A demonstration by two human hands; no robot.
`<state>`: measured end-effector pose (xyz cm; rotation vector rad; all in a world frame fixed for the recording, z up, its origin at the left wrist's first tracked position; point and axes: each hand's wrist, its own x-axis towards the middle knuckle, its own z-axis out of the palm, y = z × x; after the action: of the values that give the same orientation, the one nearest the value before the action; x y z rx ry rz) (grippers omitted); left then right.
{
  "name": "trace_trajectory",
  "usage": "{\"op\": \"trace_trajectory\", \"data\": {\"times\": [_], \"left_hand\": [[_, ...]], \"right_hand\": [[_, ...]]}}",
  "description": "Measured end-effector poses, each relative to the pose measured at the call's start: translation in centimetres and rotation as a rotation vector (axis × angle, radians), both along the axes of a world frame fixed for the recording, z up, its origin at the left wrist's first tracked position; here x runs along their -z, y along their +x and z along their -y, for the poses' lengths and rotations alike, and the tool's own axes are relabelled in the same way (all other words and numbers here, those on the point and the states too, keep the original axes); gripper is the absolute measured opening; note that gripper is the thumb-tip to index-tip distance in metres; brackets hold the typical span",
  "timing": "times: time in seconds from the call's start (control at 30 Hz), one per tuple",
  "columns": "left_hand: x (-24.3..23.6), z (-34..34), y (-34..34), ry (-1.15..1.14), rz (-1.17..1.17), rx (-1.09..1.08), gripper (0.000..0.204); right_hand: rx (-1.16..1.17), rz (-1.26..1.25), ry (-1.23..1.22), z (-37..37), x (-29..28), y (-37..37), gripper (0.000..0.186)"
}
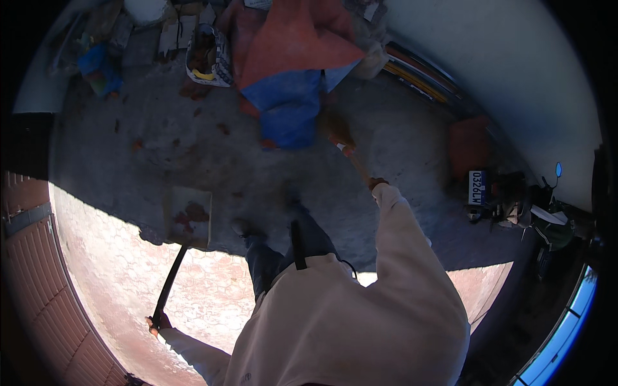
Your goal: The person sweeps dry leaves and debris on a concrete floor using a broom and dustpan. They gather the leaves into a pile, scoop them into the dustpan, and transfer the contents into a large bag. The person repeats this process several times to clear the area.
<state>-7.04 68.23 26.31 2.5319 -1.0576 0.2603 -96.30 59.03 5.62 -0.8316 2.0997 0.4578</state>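
Observation:
My left hand is closed around the black handle of a long-handled dustpan, low at the left. The dustpan's pan rests on the floor at the edge of the shade, with dark reddish debris in it. My right arm stretches forward, and my right hand grips the light stick of a short broom. Its brown bristles are blurred and reach the floor beside a blue and red tarp. My feet stand between the dustpan and the broom.
Small bits of debris lie on the grey floor. At the back are a patterned basket, a blue bag and cardboard. Long boards line the right wall, near a reddish box and a parked motorcycle.

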Motion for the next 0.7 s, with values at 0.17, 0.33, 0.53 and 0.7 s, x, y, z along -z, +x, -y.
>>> {"op": "trace_trajectory", "data": {"times": [0.17, 0.33, 0.53, 0.7], "left_hand": [[3.9, -0.9, 2.3, -0.327, -0.524, -0.215, 0.064], [6.8, 1.6, 5.6, -0.335, -0.91, -0.398, 0.055], [10.0, 2.4, 13.1, -0.525, -1.1, -0.456, 0.058], [9.1, 2.2, 19.2, -0.535, -1.171, -0.312, 0.061]], "right_hand": [[-0.035, 0.06, 0.019, -8.8, -4.6, 2.5, 0.032], [0.744, 0.299, -0.003, -15.9, -15.1, 8.9, 0.035], [1.194, 0.385, -0.069, -19.8, -17.4, 17.8, 0.037], [1.395, 0.314, -0.198, -12.0, -8.6, 18.7, 0.013]]}}
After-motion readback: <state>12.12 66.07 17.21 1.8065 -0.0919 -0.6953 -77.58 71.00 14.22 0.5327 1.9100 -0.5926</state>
